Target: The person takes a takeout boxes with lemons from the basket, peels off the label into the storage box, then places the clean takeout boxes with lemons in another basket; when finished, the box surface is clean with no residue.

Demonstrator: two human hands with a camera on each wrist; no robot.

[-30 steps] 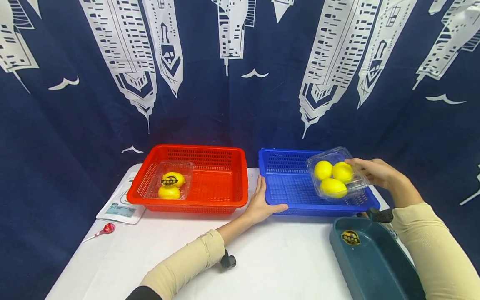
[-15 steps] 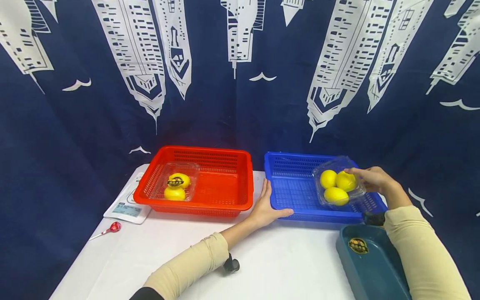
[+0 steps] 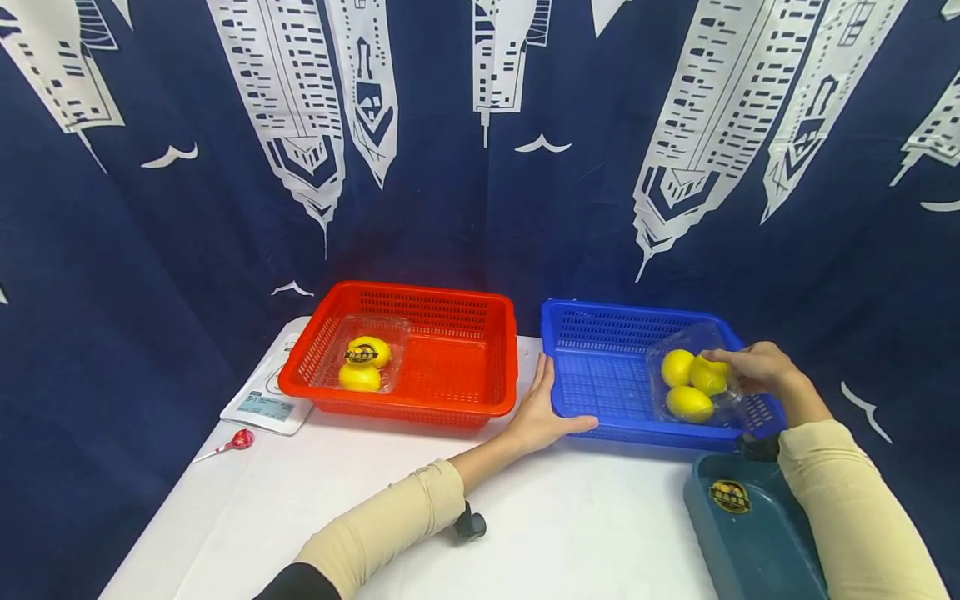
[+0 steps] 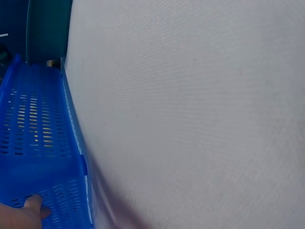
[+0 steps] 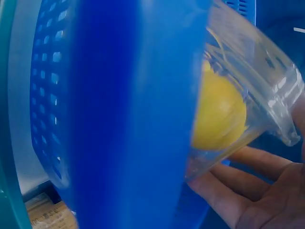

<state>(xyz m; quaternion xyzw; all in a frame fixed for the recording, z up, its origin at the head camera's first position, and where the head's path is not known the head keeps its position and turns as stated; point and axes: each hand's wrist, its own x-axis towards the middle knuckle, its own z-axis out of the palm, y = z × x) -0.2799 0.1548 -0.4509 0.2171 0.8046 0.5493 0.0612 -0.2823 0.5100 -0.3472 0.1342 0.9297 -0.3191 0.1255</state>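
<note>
Right hand (image 3: 765, 368) holds a tilted, clear plastic box (image 3: 701, 340) with three round yellow fruits (image 3: 690, 404) at the right end of a blue plastic basket (image 3: 600, 375), near the far right corner of the worktop (image 3: 585, 517). Left hand (image 3: 542, 418), fingers straight, touches the basket's left end.

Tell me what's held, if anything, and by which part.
The right hand holds the clear plastic container of lemons by its right side; the left hand merely touches the blue basket.
</note>
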